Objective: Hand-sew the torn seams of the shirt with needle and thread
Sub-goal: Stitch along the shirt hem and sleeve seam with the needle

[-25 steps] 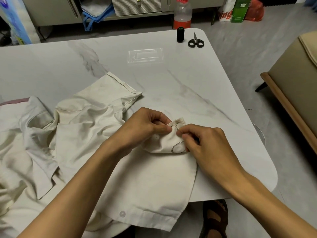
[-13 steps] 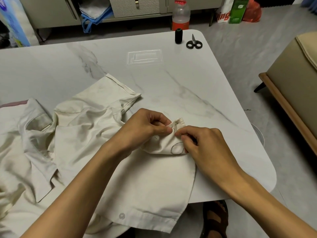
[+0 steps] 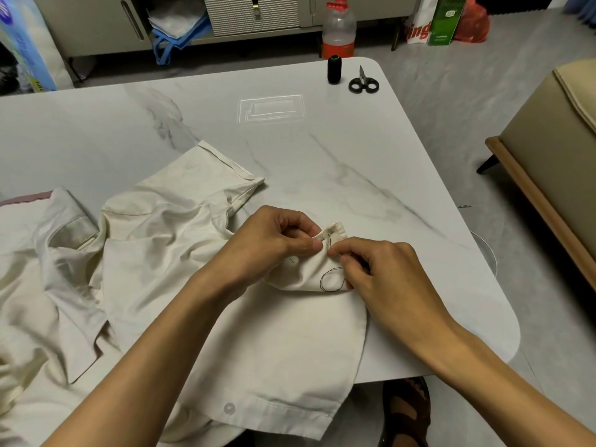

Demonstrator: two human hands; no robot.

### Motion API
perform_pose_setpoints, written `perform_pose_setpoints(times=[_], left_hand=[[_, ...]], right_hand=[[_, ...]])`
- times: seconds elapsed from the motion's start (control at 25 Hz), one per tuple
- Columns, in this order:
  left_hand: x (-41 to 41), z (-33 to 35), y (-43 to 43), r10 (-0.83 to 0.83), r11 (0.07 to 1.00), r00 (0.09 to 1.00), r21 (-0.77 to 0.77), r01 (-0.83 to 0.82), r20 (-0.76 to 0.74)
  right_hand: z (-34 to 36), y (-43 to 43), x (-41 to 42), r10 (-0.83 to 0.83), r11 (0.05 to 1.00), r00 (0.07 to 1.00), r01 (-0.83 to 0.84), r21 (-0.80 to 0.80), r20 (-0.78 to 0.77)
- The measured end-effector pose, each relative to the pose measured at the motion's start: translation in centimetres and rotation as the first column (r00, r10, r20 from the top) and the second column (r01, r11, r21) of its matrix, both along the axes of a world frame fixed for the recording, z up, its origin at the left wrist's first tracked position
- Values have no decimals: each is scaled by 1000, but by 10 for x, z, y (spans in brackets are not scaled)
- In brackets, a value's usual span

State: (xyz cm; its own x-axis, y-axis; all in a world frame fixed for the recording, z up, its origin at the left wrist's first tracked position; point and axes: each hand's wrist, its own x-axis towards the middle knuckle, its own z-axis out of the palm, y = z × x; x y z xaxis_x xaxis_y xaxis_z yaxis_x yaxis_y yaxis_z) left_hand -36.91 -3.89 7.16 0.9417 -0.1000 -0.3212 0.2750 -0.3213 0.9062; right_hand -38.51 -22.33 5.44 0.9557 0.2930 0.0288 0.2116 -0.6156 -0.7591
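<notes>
A cream shirt (image 3: 154,259) lies crumpled across the near left of the white marble table (image 3: 322,150). My left hand (image 3: 274,243) pinches a folded seam edge (image 3: 333,232) of the shirt, lifted a little off the table. My right hand (image 3: 380,272) pinches a thin silver needle (image 3: 332,248) whose tip enters the fabric beside my left thumb. A loop of dark thread (image 3: 330,280) lies on the cloth under my right hand.
A black thread spool (image 3: 334,69) and small black scissors (image 3: 363,82) sit at the table's far right corner. A clear plastic packet (image 3: 271,108) lies mid-table. A beige sofa (image 3: 554,150) stands to the right. A bottle (image 3: 338,27) and bags are on the floor behind.
My right hand has drawn back slightly to the right, so the needle now shows between the two hands. The left hand keeps its pinch on the seam.
</notes>
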Motion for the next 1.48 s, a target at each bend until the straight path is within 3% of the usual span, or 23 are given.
perform_pose_setpoints(times=[0.36,0.64,0.92,1.2,1.48], left_hand=[[0,-3,0,2,999,999,39,-3,38],[-8,-8,-19,-46,936,886,330,-123,462],[-9,-14,-25,51,922,846,302,-244,530],[-12,-20,-29,-136,866,685,422,-268,715],[-13,-22,-29,-301,806,590,530,-262,749]], right_hand=[[0,1,-1,-7,1000,1000,7,-7,0],[3,3,1,-95,995,995,96,24,-19],[4,5,1,-152,985,988,154,76,-30],[4,7,-2,-187,974,982,190,127,-38],[10,7,-3,-193,960,976,210,187,-104]])
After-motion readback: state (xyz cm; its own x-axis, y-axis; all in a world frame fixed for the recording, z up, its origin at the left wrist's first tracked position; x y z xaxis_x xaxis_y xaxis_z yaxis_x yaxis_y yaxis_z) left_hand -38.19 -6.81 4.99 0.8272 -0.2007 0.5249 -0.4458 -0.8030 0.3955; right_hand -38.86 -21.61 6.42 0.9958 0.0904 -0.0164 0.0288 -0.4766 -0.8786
